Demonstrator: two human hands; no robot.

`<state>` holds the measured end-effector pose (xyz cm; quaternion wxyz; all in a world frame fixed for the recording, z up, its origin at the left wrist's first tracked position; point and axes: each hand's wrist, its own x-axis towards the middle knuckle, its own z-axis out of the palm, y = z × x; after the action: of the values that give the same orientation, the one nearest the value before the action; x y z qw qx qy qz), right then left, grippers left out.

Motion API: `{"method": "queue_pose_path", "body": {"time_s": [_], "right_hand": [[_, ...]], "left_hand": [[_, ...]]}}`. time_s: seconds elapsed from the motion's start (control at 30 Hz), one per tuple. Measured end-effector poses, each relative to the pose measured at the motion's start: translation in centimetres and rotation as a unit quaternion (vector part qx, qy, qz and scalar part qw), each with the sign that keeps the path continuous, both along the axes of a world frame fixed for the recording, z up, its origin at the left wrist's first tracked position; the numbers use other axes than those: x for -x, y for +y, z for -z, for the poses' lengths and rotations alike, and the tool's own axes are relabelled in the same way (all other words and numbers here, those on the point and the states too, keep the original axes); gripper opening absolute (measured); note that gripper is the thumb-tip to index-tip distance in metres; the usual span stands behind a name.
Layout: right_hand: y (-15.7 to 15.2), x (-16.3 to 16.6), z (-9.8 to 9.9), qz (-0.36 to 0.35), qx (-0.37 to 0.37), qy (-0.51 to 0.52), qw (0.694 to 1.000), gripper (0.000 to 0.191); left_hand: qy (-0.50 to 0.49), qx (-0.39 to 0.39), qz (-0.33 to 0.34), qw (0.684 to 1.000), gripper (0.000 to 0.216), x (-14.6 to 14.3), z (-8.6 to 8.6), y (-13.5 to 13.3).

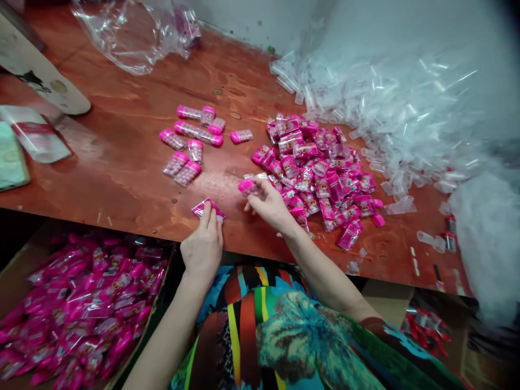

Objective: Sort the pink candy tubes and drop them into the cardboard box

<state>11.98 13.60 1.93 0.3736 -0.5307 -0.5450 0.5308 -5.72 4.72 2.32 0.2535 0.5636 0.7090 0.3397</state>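
Near the table's front edge, my left hand (203,250) has its fingers together on a small printed pink packet (199,208), pressing it against the wood. Further right, my right hand (268,205) pinches a small clear container with a pink cap (246,187) between thumb and fingers, just above the table. Beyond my hands lies a loose group of clear containers with pink caps (188,174) and pale pink beads or sweets inside. Beside my right hand is a big heap of pink wrapped packets (320,170). My fingers partly cover both held things.
A large pile of clear plastic pieces (390,103) fills the back right. Below the table's left edge stands a box of pink packets (85,303). A clear plastic bag (134,40) lies at the back, and a white board (44,65) juts in from the left.
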Motion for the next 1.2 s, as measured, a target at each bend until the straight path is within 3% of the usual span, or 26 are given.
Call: {"method": "queue_pose_path", "body": {"time_s": [0.1,0.3,0.47,0.6,0.7,0.8,0.97,1.2], "right_hand": [[-2.7,-0.1,0.7,-0.011,0.060,0.096,0.993,0.043],[-5.3,1.7,0.6,0.020,0.104,0.136,0.985,0.052],[-5.1,2.2,0.5,0.024,0.127,0.204,0.970,0.065],[-4.6,0.6,0.8,0.076,0.091,0.195,0.974,0.056],[-4.4,-0.8,0.6,0.070,0.077,0.195,0.975,0.054],[-4.6,-1.4,0.3,0.022,0.106,0.217,0.970,0.055],[-5.8,-1.2,0.7,0.012,0.165,0.259,0.951,0.062],[-7.0,-0.9,1.4,0.075,0.143,0.226,0.961,0.058]], "left_hand": [[-0.024,-0.003,-0.022,0.999,0.021,-0.5,0.5,-0.3],[-0.065,-0.015,-0.042,0.997,0.011,-0.3,1.7,-1.6],[-0.108,-0.033,-0.038,0.993,0.021,-1.6,1.0,-2.2],[-0.165,-0.050,-0.043,0.984,0.044,-2.9,-0.2,-2.1],[-0.303,0.037,-0.073,0.950,0.042,-2.9,-0.9,-1.5],[-0.423,0.136,-0.034,0.895,0.038,-2.6,-1.0,-0.7],[-0.471,0.131,-0.055,0.871,0.047,-3.0,-0.6,-0.3],[-0.512,0.175,-0.096,0.835,0.044,-4.7,0.2,-0.5]]}}
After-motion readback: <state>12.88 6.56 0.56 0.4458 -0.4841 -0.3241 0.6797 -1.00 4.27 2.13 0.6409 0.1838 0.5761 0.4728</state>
